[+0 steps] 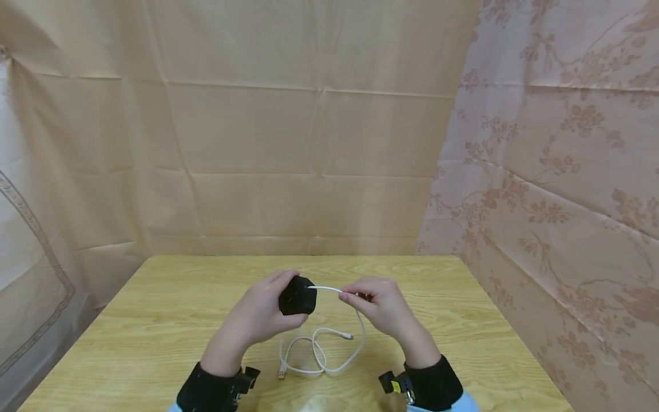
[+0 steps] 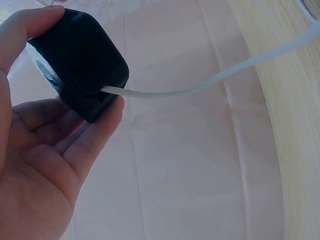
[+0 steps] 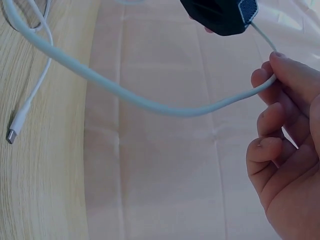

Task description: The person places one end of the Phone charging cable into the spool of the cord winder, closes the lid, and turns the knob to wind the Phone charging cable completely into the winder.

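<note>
My left hand (image 1: 259,312) grips a small black block with rounded corners (image 1: 296,296) between thumb and fingers, raised over the table. A white cable (image 1: 325,288) comes out near one corner of the block's face, as the left wrist view shows. To the right, my right hand (image 1: 383,309) pinches that cable between thumb and forefinger, a short way from the block. In the right wrist view the other fingers of this hand are curled. From the pinch the cable hangs in a curve down to the table.
On the wooden table (image 1: 195,309), below the hands, lie loops of white cable with a USB-A plug (image 1: 281,372) at the near left and a smaller USB-C plug (image 1: 348,336) to the right. Beige cloth (image 1: 288,171) hangs behind; flowered cloth (image 1: 546,189) hangs at the right.
</note>
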A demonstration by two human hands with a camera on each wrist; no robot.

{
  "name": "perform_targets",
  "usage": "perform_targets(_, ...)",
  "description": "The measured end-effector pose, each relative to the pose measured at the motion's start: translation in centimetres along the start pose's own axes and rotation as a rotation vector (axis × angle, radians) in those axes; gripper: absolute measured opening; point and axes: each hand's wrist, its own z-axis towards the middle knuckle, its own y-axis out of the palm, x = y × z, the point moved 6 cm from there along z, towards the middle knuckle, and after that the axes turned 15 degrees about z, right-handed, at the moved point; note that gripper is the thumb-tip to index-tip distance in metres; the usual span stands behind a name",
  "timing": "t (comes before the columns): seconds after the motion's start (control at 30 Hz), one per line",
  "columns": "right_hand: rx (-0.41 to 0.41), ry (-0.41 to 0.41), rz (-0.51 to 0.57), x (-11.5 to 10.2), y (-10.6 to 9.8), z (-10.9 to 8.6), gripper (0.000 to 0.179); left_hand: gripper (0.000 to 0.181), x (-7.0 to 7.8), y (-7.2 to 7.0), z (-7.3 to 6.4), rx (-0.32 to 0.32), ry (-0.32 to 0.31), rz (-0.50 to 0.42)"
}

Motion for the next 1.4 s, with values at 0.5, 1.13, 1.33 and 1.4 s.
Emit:
perform_targets(0.5,0.101,-0.012,0.025,0.1,-1.1,-0.1,0.016,0.071,-1.1,-0.7,0.0,0.161,-0.053,-0.05)
perform_targets(1.13,-0.011,0.179,0.274,2.4,2.3,0.2,0.044,0.068,-4.1,-0.3,0.2,0.103,-0.324,-0.448)
perform_targets(1.33,-0.035,0.23,0.344,3.1,4.5,0.5,0.045,0.06,-4.4,0.3,0.2,0.085,-0.325,-0.558)
perform_targets(1.4,-0.038,0.251,0.345,3.5,5.0,0.5,0.044,0.06,-4.5,0.5,0.3,0.078,-0.323,-0.6)
